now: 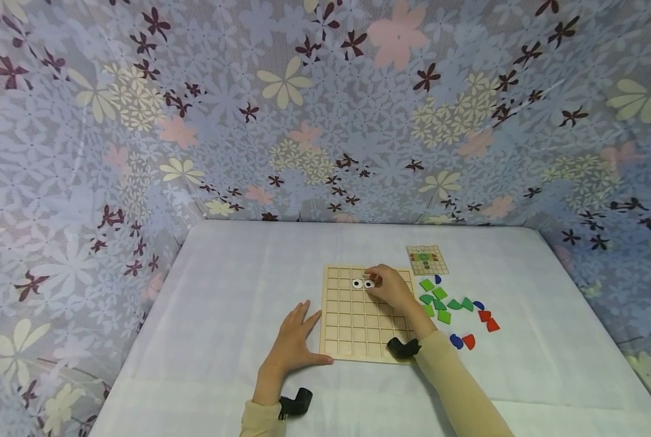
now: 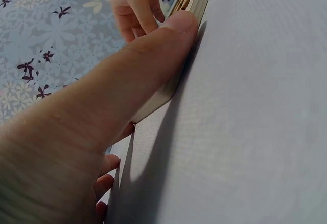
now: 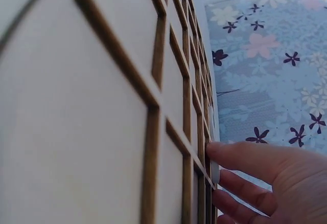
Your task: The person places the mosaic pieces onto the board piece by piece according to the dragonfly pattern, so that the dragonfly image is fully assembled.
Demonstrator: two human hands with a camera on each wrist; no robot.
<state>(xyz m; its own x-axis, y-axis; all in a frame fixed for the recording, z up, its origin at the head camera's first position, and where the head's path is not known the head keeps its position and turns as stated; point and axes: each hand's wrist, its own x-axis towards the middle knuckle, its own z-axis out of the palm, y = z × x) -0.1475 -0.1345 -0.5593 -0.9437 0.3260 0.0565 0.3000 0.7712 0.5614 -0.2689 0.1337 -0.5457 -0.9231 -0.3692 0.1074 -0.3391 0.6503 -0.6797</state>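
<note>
A wooden grid board [image 1: 353, 331] lies flat on the table. Two white eye pieces with black pupils sit side by side in its upper part: a left eye piece [image 1: 357, 283] and a right eye piece [image 1: 368, 284]. My right hand [image 1: 392, 288] pinches the right eye piece between thumb and fingers; in the right wrist view a white edge [image 3: 215, 169] shows between them. Spread at the board's lower left corner is my left hand [image 1: 293, 343], its thumb [image 2: 148, 55] against the front edge and its fingers straight along the left side.
Right of the board lie several loose pieces: green squares [image 1: 444, 317], teal pieces [image 1: 453, 304], red pieces [image 1: 492, 325] and blue half-rounds [image 1: 456, 341]. A small pattern card [image 1: 440, 264] lies behind them. Flowered cloth [image 1: 303, 121] hangs behind the white-covered table [image 1: 238, 273].
</note>
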